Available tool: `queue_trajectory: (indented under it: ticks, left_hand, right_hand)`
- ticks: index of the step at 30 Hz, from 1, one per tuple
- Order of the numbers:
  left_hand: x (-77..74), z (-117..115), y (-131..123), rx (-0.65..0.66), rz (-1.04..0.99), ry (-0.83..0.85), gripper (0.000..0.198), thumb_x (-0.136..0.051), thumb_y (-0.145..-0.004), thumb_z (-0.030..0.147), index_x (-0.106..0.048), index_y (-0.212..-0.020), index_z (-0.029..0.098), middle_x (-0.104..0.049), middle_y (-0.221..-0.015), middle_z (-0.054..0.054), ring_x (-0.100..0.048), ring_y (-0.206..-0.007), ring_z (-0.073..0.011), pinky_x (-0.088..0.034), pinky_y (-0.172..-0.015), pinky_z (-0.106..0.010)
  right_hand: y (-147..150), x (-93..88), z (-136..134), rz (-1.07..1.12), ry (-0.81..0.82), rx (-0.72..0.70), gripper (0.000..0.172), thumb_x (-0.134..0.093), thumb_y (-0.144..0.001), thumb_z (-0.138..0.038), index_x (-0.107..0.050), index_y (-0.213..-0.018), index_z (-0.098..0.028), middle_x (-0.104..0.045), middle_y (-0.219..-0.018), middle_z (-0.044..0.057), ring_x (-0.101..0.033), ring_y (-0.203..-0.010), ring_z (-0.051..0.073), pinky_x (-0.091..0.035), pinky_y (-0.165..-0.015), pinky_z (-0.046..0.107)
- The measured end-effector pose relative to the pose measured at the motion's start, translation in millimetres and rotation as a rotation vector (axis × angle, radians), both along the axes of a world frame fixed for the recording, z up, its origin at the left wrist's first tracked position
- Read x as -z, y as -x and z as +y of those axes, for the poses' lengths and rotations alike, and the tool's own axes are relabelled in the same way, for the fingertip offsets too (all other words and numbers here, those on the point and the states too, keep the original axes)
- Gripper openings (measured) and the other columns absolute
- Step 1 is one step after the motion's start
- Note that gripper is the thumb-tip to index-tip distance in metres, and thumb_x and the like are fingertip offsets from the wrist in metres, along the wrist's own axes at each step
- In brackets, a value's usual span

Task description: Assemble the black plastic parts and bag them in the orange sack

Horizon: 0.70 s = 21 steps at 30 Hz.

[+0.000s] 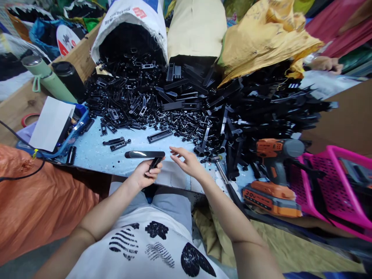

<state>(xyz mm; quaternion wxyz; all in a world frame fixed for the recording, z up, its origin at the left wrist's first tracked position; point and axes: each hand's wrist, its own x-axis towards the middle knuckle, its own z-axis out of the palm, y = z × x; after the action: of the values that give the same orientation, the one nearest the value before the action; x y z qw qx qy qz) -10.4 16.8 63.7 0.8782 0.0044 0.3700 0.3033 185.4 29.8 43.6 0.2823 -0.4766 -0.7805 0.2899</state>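
Note:
My left hand [145,174] is closed on a small black plastic piece [155,162] at the near edge of the pale blue table [95,153]. Just above it lies a long glossy black bar [144,154]. My right hand [186,161] hovers beside it with fingers spread and nothing in them. A big heap of black plastic parts [186,104] covers the table behind both hands.
An orange cordless drill [273,174] lies right of my right hand, with a hammer [225,176] between. A pink basket [334,186] stands far right. Sacks [130,27] spill parts at the back. Two flasks [58,79] and a blue tray [69,135] sit left.

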Motion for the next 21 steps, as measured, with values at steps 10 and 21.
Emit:
queue_trajectory:
  ticks: [10,21]
  left_hand:
    - [37.5,-13.4,-12.2,-0.155,1.067,-1.022,0.026,-0.050,-0.088,0.030,-0.051,-0.111,0.019,-0.052,-0.077,0.001,-0.052,-0.061,-0.0080,-0.042,-0.055,-0.018]
    - [4.4,-3.4,53.4,0.360,1.008,-1.887,0.017,-0.063,-0.080,0.036,-0.065,-0.088,0.022,-0.063,-0.083,-0.006,-0.061,-0.079,-0.0173,-0.050,-0.073,-0.028]
  right_hand:
    - [45.9,-5.8,-8.7,0.126,0.419,0.035,0.070,-0.052,-0.081,-0.060,-0.035,-0.134,-0.019,-0.063,-0.087,0.005,-0.060,-0.076,0.018,-0.048,-0.069,0.030]
    - [-25.1,-2.8,-25.0,-0.168,-0.337,-0.164,0.033,-0.048,-0.087,-0.050,-0.061,-0.105,-0.026,-0.062,-0.097,0.008,-0.056,-0.092,0.021,-0.042,-0.085,0.042]
